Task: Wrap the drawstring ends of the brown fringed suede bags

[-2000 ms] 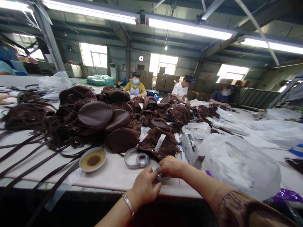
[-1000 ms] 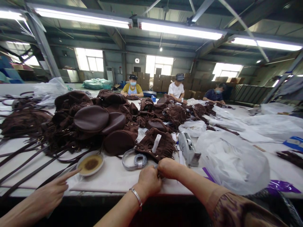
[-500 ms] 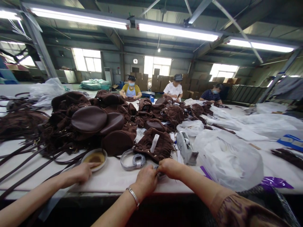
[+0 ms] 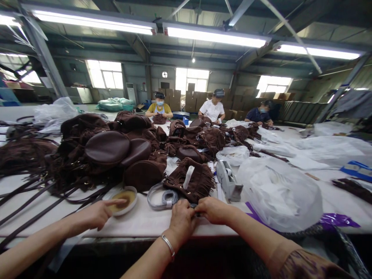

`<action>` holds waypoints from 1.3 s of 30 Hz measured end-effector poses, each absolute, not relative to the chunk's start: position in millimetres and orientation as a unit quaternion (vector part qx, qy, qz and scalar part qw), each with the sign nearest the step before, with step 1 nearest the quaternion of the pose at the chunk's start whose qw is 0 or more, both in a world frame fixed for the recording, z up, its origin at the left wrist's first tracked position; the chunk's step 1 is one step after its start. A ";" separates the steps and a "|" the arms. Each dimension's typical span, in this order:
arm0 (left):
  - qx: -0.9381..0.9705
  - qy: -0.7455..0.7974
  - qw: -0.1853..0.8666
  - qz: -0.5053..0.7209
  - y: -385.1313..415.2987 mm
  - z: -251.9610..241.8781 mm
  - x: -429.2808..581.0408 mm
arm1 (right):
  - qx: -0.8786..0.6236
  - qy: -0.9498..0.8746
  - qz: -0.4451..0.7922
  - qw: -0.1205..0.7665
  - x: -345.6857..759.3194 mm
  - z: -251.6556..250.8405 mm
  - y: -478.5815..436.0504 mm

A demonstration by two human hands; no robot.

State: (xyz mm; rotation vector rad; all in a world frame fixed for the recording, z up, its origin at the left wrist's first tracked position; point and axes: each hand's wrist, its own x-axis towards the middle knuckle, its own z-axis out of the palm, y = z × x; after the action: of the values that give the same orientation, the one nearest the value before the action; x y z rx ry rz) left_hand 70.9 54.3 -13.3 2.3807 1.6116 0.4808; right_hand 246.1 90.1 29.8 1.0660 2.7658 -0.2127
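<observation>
My left hand (image 4: 182,217), with a silver bracelet at the wrist, is closed at the table's front edge. My right hand (image 4: 214,210) is pinched close beside it. Between the fingertips shows a bit of something small and dark grey, mostly hidden by the fingers. Just beyond them lies a dark brown fringed bag (image 4: 190,180) with metal eyelets and a white wrapped piece (image 4: 188,177) on top. A coil of grey cord (image 4: 169,198) rests left of the bag. To the right stands a grey tape dispenser (image 4: 229,182).
At left, a co-worker's hand (image 4: 97,213) points a finger into a white bowl (image 4: 134,201) of brownish stuff. Brown bags (image 4: 107,147) are heaped behind it, with straps trailing forward. A clear plastic bag (image 4: 279,193) bulges at right. Several people sit across the table.
The co-worker's finger and the bowl have shifted slightly right. My left hand has turned a little and moved up slightly; both my hands stay together at the same spot.
</observation>
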 end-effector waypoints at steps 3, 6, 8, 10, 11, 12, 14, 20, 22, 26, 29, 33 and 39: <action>0.823 0.528 0.105 0.182 55.6 -14.0 66.9 | 0.371 0.925 -0.061 0.047 257.5 32.2 86.1; 0.838 0.508 0.088 0.178 52.4 -11.1 61.7 | 0.388 0.920 -0.041 0.036 260.8 26.7 83.0; 0.846 0.498 0.087 0.170 47.4 -9.1 57.4 | 0.391 0.918 -0.052 0.030 260.0 18.2 82.3; 0.845 0.502 0.097 0.157 41.4 -7.8 54.5 | 0.392 0.917 -0.071 0.009 258.4 7.4 82.8; 0.841 0.509 0.101 0.154 38.4 -7.3 54.4 | 0.391 0.917 -0.079 -0.004 257.6 2.1 83.3; 0.835 0.518 0.102 0.155 35.7 -7.1 55.5 | 0.389 0.917 -0.085 -0.016 257.0 -2.7 84.0; 0.823 0.535 0.097 0.164 31.8 -7.1 61.3 | 0.382 0.919 -0.094 -0.030 256.3 -8.9 85.3; 0.805 0.553 0.105 0.186 33.4 -16.1 84.7 | 0.350 0.925 -0.137 -0.060 261.8 -2.2 86.4; 0.804 0.550 0.100 0.202 34.6 -21.4 87.6 | 0.348 0.919 -0.165 -0.089 264.0 1.2 85.8; 0.805 0.547 0.071 0.216 34.0 -30.4 89.5 | 0.428 0.872 -0.169 -0.168 262.5 4.4 87.0; 0.810 0.540 0.051 0.224 33.5 -33.0 91.2 | 0.503 0.834 -0.142 -0.178 253.4 7.1 91.2; 0.816 0.527 0.041 0.235 31.0 -32.8 90.4 | 0.575 0.802 -0.108 -0.124 234.5 9.6 99.0; 0.826 0.510 0.068 0.232 18.3 -33.6 78.5 | 0.594 0.792 -0.105 -0.089 218.4 2.0 107.1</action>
State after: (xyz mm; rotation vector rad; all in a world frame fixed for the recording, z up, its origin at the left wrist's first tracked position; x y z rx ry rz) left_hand 78.5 18.3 -33.6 2.4868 1.5364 0.6980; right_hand 218.4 107.1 2.0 1.9818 2.6411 -0.3517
